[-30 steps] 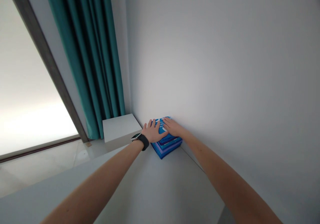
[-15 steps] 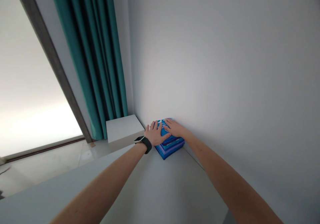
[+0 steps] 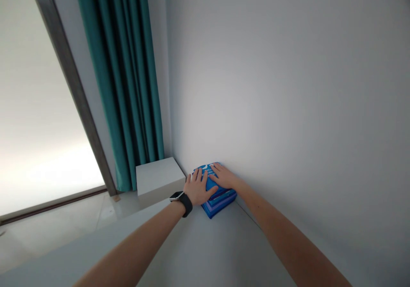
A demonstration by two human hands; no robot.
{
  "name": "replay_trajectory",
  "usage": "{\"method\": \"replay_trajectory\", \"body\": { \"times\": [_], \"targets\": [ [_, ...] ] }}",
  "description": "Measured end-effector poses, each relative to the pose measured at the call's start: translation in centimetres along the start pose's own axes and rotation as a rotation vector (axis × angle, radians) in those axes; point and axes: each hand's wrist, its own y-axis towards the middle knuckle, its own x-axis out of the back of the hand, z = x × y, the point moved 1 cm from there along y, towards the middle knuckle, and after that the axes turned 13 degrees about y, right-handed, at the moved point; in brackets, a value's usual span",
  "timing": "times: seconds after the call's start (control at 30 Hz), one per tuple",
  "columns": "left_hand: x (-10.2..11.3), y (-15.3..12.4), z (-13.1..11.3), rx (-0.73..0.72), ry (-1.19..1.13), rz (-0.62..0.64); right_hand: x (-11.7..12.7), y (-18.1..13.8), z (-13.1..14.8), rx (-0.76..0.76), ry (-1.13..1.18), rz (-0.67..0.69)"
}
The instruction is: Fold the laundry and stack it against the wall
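Observation:
A small stack of blue and purple books [image 3: 221, 202] lies on a white shelf top [image 3: 205, 244], pushed against the wall at the far end. My left hand [image 3: 199, 187], with a black watch on its wrist, rests flat on the left side of the top book, fingers stretched out. My right hand [image 3: 223, 176] lies flat on the right side of the same book, fingers spread. Neither hand grips anything.
The grey wall [image 3: 288, 86] runs along the right of the shelf. A white box-shaped unit [image 3: 158, 178] stands beyond the shelf end, by a teal curtain [image 3: 124, 77]. A bright window with a dark frame [image 3: 67, 82] fills the left, above a pale glossy floor [image 3: 54, 227].
Both hands stay flat on the book stack. The view has tipped up a little, so the stack and hands sit lower in the picture.

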Motion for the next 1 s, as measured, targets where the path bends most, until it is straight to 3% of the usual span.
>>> {"method": "replay_trajectory", "body": {
  "times": [0.63, 0.9, 1.0],
  "targets": [
    [-0.6, -0.9, 0.4, -0.015, -0.046, -0.037, 0.3, -0.5, 1.3, 0.027, -0.01, -0.048],
    [-2.0, -0.6, 1.8, 0.024, -0.132, -0.047, 0.1, -4.0, 0.9, 0.154, -0.006, -0.263],
    [-3.1, -0.4, 1.5, 0.049, -0.208, -0.126, -1.5, -6.1, 0.4, 0.167, 0.067, -0.475]
  ]
}}
